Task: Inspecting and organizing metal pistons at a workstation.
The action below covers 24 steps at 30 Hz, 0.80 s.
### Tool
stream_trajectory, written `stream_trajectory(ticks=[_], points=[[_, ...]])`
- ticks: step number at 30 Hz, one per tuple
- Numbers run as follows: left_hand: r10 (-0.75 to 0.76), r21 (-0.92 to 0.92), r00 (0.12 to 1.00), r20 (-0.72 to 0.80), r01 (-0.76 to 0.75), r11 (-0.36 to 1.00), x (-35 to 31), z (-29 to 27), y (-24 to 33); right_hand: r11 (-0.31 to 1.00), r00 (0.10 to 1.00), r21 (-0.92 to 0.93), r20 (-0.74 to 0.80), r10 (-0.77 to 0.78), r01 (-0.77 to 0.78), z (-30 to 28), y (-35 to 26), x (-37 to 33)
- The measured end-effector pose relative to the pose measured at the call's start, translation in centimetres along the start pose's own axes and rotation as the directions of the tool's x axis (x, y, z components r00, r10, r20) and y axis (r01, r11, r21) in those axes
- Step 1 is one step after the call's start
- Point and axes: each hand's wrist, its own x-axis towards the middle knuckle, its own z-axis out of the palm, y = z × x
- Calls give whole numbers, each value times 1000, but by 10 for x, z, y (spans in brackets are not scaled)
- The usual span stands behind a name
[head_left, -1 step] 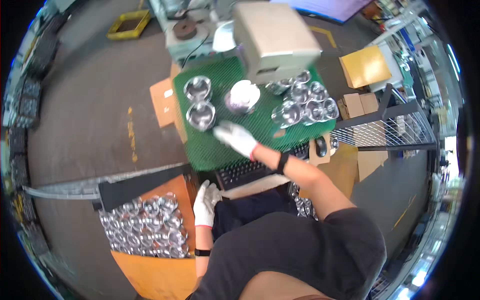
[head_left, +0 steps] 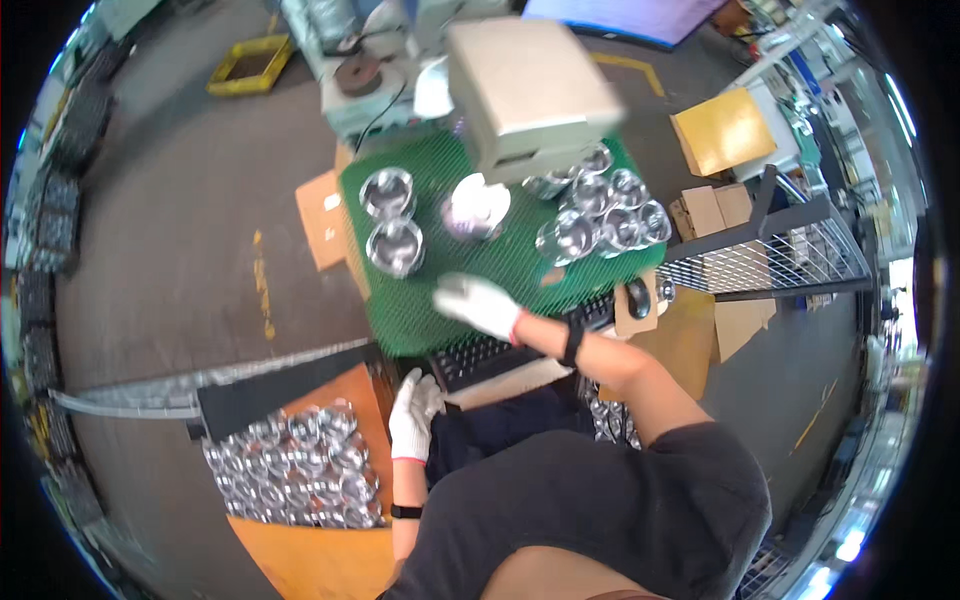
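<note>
My right hand [head_left: 478, 305], in a white glove, hovers over the near part of a green mesh mat [head_left: 440, 325]. Its fingers are stretched out, slightly blurred, with nothing visible in them. The closest shiny silver cup-shaped part [head_left: 395, 247] stands to its upper left, apart from it, with a second silver cup [head_left: 387, 193] behind. Down by the mat's near edge, beside the keyboard [head_left: 475, 362], my gloved left hand [head_left: 412, 415] has its thumb and loosely curled fingers apart; I see nothing held. A brightly lit rounded part [head_left: 478, 208] sits mid-mat.
A beige box-shaped machine [head_left: 530, 85] stands at the mat's back. Several silver cups [head_left: 620, 228] cluster at right, near a black mouse [head_left: 638, 298]. At lower left, more silver cups [head_left: 290, 460] fill an orange-brown tray [head_left: 310, 550]. A wire rack [head_left: 740, 255] is far right.
The view has shifted slightly, so the mat and cups sit a little lower and further left. My right hand has drawn slightly away from the nearer left cup.
</note>
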Motion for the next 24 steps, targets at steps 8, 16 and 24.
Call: stream_trajectory(ticks=[8, 16, 24], points=[[-103, 304, 983, 154, 53, 951, 25, 51, 14, 788, 972, -603, -234, -26, -125, -173, 4, -70], [-106, 357, 960, 258, 7, 934, 12, 56, 20, 423, 985, -905, -100, -140, -32, -167, 34, -38], [13, 254, 1000, -4, -11, 967, -40, -67, 8, 599, 997, -797, 70, -33, 76, -94, 0, -112]])
